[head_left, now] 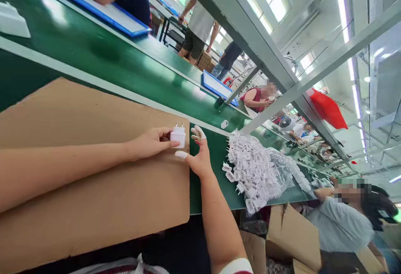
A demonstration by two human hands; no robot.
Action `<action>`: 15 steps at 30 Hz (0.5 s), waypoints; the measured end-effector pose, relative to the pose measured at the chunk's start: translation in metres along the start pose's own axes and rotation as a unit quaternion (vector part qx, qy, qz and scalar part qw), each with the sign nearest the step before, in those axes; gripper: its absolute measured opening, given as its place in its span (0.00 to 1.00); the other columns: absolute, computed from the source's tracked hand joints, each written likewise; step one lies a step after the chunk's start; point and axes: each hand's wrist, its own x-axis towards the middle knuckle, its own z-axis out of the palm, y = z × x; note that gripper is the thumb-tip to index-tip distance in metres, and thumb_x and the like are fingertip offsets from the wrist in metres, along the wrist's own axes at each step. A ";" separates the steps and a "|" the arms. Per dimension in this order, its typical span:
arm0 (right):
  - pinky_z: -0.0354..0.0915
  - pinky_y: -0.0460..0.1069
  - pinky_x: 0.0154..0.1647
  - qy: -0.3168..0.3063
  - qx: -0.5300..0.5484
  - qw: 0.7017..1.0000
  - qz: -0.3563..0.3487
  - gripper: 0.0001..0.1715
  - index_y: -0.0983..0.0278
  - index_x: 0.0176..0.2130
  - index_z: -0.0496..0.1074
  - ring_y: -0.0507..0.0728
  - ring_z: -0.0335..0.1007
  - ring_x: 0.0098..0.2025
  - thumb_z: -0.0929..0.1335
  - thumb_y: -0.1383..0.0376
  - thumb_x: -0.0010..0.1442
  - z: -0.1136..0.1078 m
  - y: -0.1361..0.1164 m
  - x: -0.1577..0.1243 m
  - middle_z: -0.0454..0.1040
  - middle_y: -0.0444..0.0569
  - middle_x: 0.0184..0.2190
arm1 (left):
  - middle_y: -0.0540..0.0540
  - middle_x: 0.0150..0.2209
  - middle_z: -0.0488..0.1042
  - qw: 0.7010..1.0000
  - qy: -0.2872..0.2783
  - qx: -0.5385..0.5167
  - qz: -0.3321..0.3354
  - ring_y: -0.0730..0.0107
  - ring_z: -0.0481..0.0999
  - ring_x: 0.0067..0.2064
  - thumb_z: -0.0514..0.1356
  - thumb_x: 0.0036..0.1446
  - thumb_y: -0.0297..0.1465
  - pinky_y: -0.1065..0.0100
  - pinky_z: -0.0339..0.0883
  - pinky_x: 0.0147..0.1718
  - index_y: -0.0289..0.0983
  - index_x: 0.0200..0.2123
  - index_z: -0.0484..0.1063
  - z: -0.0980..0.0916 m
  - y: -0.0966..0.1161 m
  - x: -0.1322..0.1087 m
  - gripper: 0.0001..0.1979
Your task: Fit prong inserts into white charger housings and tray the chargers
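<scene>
My left hand [156, 143] pinches a white two-pin charger plug [178, 138] by its sides, pins pointing away from me. It is held over the right end of a brown cardboard sheet [94, 140]. Close by on the right, my right hand [198, 153] has its thumb and fingers spread around an open gap, with nothing between them. White finger covers sit on its thumb and on at least one finger. To the right of that hand, a large heap of white plugs [250, 165] lies on the green table [196, 190], partly with clear plastic bags.
A single white plug [224, 124] lies on the green conveyor belt [150, 77] beyond the table. Blue-rimmed trays [219, 85] stand along its far side. A metal frame [250, 31] slants overhead. Cardboard boxes [291, 232] and a co-worker [341, 224] are at the right.
</scene>
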 end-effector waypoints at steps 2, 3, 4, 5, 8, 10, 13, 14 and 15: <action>0.64 0.61 0.70 -0.005 -0.020 1.000 -0.020 0.48 0.58 0.66 0.68 0.65 0.70 0.66 0.80 0.51 0.51 0.000 -0.002 -0.001 0.73 0.55 0.64 | 0.43 0.46 0.85 0.997 -0.068 -0.031 -0.012 0.45 0.82 0.50 0.76 0.38 0.59 0.55 0.78 0.52 0.40 0.46 0.85 -0.003 0.006 -0.003 0.37; 0.65 0.61 0.70 -0.004 -0.024 0.999 -0.025 0.44 0.57 0.63 0.71 0.65 0.71 0.64 0.80 0.51 0.52 0.001 -0.003 -0.001 0.75 0.54 0.61 | 0.43 0.45 0.85 0.995 -0.093 -0.042 -0.016 0.45 0.82 0.50 0.76 0.40 0.59 0.55 0.79 0.52 0.40 0.44 0.85 -0.004 0.008 -0.005 0.35; 0.66 0.60 0.69 0.001 -0.024 0.999 -0.029 0.41 0.57 0.61 0.73 0.65 0.72 0.63 0.80 0.52 0.52 0.001 -0.004 -0.002 0.76 0.53 0.59 | 0.43 0.45 0.85 0.992 -0.112 -0.049 -0.018 0.45 0.82 0.50 0.75 0.42 0.59 0.54 0.79 0.52 0.41 0.44 0.85 -0.004 0.008 -0.006 0.34; 0.67 0.60 0.68 0.010 -0.020 0.999 -0.029 0.38 0.57 0.59 0.75 0.65 0.74 0.61 0.80 0.52 0.52 0.001 -0.005 -0.003 0.78 0.52 0.57 | 0.42 0.46 0.85 0.989 -0.133 -0.054 -0.022 0.44 0.83 0.51 0.74 0.44 0.59 0.53 0.79 0.53 0.41 0.44 0.85 -0.003 0.007 -0.006 0.33; 0.69 0.61 0.67 0.044 0.023 0.999 -0.016 0.36 0.56 0.56 0.76 0.64 0.77 0.58 0.81 0.54 0.51 0.005 -0.006 -0.004 0.80 0.50 0.54 | 0.39 0.49 0.84 0.992 -0.117 -0.046 -0.001 0.43 0.82 0.54 0.72 0.49 0.60 0.49 0.77 0.57 0.41 0.54 0.80 -0.001 -0.003 -0.004 0.38; 0.69 0.61 0.66 0.070 0.065 0.995 -0.004 0.36 0.56 0.56 0.77 0.65 0.77 0.58 0.81 0.55 0.49 0.008 -0.005 -0.003 0.81 0.50 0.54 | 0.38 0.53 0.83 0.996 -0.068 -0.022 0.052 0.44 0.81 0.56 0.72 0.51 0.59 0.47 0.76 0.59 0.41 0.62 0.72 -0.001 -0.012 -0.001 0.42; 0.70 0.62 0.65 0.096 0.121 0.988 0.004 0.37 0.58 0.54 0.77 0.65 0.78 0.57 0.83 0.55 0.46 0.012 -0.003 -0.001 0.82 0.52 0.54 | 0.35 0.59 0.78 0.990 -0.057 0.025 0.125 0.46 0.81 0.57 0.71 0.56 0.55 0.47 0.77 0.60 0.42 0.67 0.65 -0.003 -0.021 0.001 0.43; 0.70 0.62 0.65 0.100 0.136 0.986 0.007 0.37 0.58 0.54 0.77 0.65 0.78 0.56 0.83 0.55 0.46 0.013 -0.003 -0.001 0.82 0.52 0.54 | 0.34 0.62 0.77 0.987 -0.062 0.038 0.141 0.46 0.81 0.58 0.70 0.58 0.54 0.48 0.77 0.59 0.42 0.67 0.65 -0.004 -0.022 0.001 0.41; 0.71 0.62 0.64 0.103 0.149 0.983 0.009 0.37 0.58 0.53 0.77 0.65 0.79 0.56 0.83 0.55 0.45 0.014 -0.002 -0.001 0.82 0.52 0.54 | 0.35 0.63 0.75 0.985 -0.062 0.046 0.155 0.46 0.81 0.58 0.70 0.59 0.53 0.49 0.78 0.59 0.43 0.67 0.65 -0.004 -0.022 0.000 0.39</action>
